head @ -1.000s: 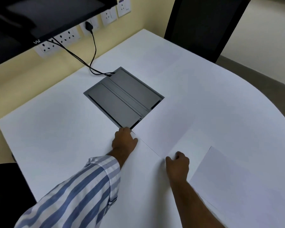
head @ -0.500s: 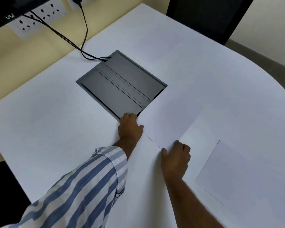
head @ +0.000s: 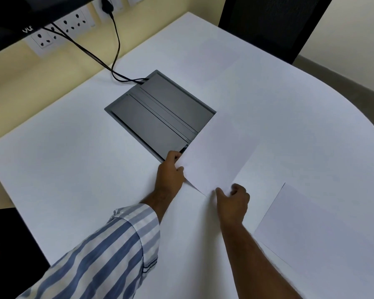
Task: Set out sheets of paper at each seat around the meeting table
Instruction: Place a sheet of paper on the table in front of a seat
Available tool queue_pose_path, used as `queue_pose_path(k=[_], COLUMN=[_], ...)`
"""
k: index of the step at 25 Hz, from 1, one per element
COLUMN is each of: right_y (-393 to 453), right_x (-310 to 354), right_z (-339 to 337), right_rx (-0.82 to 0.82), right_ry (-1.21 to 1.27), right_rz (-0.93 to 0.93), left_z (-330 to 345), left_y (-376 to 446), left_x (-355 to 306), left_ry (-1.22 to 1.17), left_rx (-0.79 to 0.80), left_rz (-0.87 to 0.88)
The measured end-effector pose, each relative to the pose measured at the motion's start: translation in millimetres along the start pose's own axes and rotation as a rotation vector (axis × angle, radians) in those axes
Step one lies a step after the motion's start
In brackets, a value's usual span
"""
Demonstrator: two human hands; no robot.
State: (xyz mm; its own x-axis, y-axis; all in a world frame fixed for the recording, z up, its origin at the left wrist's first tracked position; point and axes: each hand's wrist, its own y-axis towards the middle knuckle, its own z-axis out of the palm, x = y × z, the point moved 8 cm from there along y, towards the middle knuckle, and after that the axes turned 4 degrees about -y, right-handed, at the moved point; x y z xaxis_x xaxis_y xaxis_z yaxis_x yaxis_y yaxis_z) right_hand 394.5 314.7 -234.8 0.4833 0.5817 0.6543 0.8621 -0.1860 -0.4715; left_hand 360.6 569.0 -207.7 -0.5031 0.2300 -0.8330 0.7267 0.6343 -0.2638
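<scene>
A white sheet of paper (head: 218, 154) is held over the white meeting table (head: 73, 169), its near edge lifted and its far corner covering part of the grey cable box. My left hand (head: 171, 178) pinches the sheet's near-left corner. My right hand (head: 233, 201) grips its near-right corner between thumb and fingers. A second white sheet (head: 324, 231) lies flat on the table to the right, apart from both hands.
A grey cable box (head: 156, 117) is set into the table centre, with black cables (head: 108, 59) running to wall sockets (head: 45, 39). A black chair back (head: 268, 24) stands at the far side. The screen's dark edge (head: 13, 16) hangs top left.
The sheet's near edge has come up off the table between my hands and slid a little toward the cable box. Both hands shifted slightly forward.
</scene>
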Motion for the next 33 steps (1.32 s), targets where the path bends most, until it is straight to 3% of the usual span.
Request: queue_pose_path(k=[4, 9, 14, 19, 26, 30, 33], right_y=[-14, -41, -81, -144, -228, -267, -301], right_x=[-13, -34, -19, 10, 43, 56, 58], right_z=[2, 8, 7, 19, 31, 52, 79], right_rx=[0.093, 0.347, 0.483, 0.592, 0.582, 0.468, 0.35], right_ry=[0.207, 0.462, 0.526, 0.434, 0.387, 0.389, 0.407], right_rz=[0.17, 0.328, 0.222, 0.039, -0.175, -0.238, -0.245], left_z=[-16, -50, -112, -186, -249, -280, -303], left_y=[-38, -94, -156, -222, -251, -241, -229], left_x=[11, 29, 34, 47, 81, 109, 123], left_ry=[-0.195, -0.291, -0.322, -0.457, -0.85, -0.974, -1.025], left_rx=[-0.099, -0.133, -0.21, -0.427, -0.634, -0.632, -0.535], left_rz=[-0.043, -0.082, -0.083, -0.126, -0.213, -0.258, -0.246])
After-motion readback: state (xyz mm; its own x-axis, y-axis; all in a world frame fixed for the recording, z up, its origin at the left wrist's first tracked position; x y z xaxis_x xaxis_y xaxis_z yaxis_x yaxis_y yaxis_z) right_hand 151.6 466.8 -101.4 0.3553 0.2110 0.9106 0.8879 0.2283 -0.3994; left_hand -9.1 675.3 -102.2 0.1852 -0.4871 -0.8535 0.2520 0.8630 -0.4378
